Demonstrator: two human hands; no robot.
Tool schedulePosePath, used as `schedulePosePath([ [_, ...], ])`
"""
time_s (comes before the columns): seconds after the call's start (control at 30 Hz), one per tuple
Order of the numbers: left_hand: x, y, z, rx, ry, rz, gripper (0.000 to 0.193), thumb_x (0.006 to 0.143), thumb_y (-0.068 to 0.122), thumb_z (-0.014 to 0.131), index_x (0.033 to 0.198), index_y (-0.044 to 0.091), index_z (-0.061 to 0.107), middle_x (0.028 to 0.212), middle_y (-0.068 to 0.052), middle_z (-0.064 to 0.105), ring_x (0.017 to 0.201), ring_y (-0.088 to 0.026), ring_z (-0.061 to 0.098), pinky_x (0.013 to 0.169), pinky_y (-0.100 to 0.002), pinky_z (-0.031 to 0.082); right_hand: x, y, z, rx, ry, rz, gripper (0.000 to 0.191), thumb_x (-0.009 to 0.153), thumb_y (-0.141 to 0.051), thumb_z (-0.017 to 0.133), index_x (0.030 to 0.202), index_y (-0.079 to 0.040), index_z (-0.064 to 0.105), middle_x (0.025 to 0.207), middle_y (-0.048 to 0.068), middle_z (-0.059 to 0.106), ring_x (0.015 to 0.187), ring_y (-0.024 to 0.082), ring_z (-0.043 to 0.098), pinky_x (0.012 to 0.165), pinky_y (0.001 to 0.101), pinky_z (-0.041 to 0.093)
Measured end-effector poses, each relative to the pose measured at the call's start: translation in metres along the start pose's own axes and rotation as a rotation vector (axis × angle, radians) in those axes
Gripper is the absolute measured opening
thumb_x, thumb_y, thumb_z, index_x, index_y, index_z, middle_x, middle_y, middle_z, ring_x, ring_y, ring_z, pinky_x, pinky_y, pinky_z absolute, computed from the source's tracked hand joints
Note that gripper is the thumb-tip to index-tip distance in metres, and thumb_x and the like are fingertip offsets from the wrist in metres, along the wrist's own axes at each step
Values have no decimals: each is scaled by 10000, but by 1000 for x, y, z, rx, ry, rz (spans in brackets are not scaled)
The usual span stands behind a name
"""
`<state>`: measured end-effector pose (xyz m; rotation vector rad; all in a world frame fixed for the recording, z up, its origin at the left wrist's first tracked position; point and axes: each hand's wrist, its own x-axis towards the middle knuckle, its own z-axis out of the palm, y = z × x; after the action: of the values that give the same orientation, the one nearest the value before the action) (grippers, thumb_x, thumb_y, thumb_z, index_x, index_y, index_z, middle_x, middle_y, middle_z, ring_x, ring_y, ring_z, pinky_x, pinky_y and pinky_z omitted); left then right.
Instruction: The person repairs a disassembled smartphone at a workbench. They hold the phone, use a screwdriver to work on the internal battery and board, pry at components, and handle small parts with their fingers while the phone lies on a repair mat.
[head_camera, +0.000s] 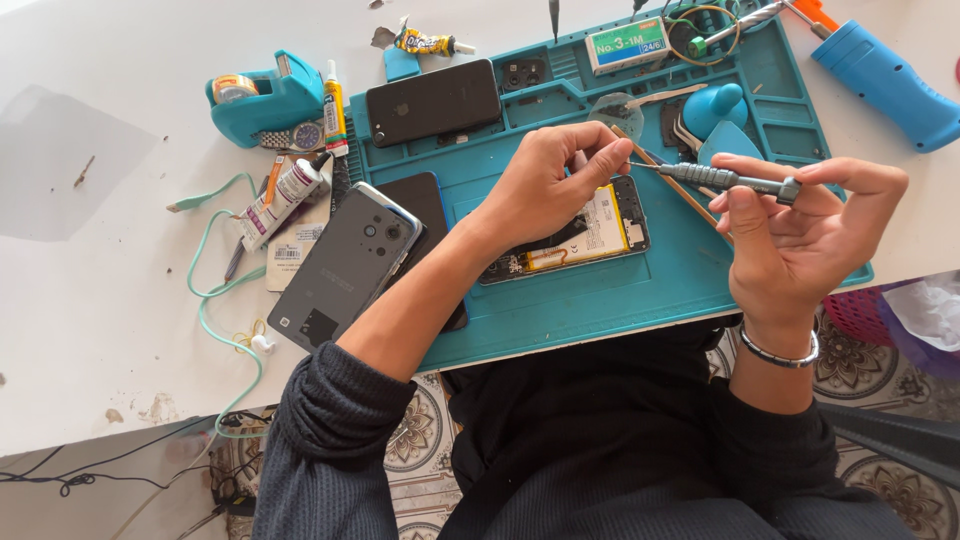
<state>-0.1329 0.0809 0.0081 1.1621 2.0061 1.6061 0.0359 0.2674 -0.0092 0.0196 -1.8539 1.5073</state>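
Observation:
An opened phone (590, 233) with its yellow-white battery showing lies on the teal work mat (620, 290). My left hand (555, 180) hovers over it, fingers pinched together at the tip of a small grey screwdriver (720, 179). What the fingertips pinch is too small to see. My right hand (800, 235) holds the screwdriver level, its tip pointing left toward the left fingers. A metal bracelet (780, 355) circles the right wrist.
A grey phone back (345, 265) leans on a black phone (425, 205); another black phone (432, 100) lies beyond. Left of the mat lie a teal tape dispenser (255, 98), glue tubes (283, 195) and a mint cable (215, 290). A blue tool (885, 85) rests far right.

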Motion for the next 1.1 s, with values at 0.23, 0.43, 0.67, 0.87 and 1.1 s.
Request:
schedulePosePath([
  [0.23,0,0,-1,4,-11,10,337,1067,349,604,948,66,743,679,64,577,621,-11,452,540,-229,394,1,-1,1,-6,-7,-19,448,1202,-66,731,1262,-70,287,1191,356,728,854,228,727,746,269,615],
  [0.43,-1,-1,-1,27,-9,-4,345,1059,365,604,944,68,739,675,56,588,611,-16,445,528,-233,388,-1,0,1,11,-9,-9,447,1201,-63,729,1262,-70,286,1194,348,733,806,211,709,749,271,615],
  [0.67,-1,0,-1,28,-14,14,331,1063,352,605,957,69,740,700,54,614,623,-22,454,540,-236,406,-1,0,1,10,-22,-11,451,1205,-84,731,1263,-74,284,1197,344,734,812,209,715,751,261,609],
  [0.87,0,2,-1,18,-19,17,325,1063,342,604,955,66,737,699,56,618,626,-18,471,542,-231,414,0,-1,1,-9,-6,-7,454,1181,-86,738,1255,-69,290,1183,346,733,843,214,730,731,253,603],
  [1.1,-1,3,-1,19,-28,-15,335,1054,348,603,961,62,750,678,51,599,610,-25,461,531,-232,394,2,-3,1,-28,-25,-37,446,1197,-83,736,1259,-67,294,1164,338,723,928,241,753,741,262,623],
])
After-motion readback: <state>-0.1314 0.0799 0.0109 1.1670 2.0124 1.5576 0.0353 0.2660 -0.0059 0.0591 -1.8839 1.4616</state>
